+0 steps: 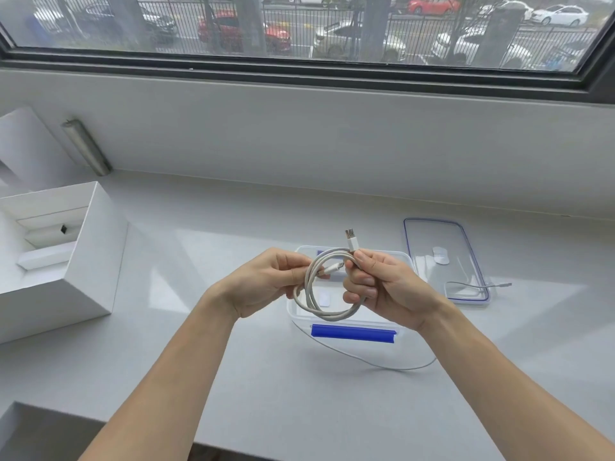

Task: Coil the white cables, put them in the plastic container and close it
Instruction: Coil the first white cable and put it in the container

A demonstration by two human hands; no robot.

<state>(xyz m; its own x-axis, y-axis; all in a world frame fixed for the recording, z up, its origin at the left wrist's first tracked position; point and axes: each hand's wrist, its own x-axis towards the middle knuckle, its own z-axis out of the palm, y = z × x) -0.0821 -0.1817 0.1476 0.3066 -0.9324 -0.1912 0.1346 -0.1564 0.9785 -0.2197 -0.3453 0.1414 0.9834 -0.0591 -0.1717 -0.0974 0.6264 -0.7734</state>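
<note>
Both hands hold one white cable (319,314) wound into a loose loop above the open clear plastic container (296,314). My left hand (266,281) pinches the loop's left side. My right hand (382,287) grips the right side, and the USB plug (350,237) sticks up above its fingers. The container has a blue clip (353,333) on its near side. Its clear blue-edged lid (446,257) lies flat to the right. A second thin white cable (369,361) runs loose across the counter in front of the container and passes over the lid.
An open white cardboard box (76,261) stands at the left on the grey counter (233,361). A metal cylinder (88,148) leans against the wall behind it. The window wall bounds the far side. The counter's front edge is near my forearms.
</note>
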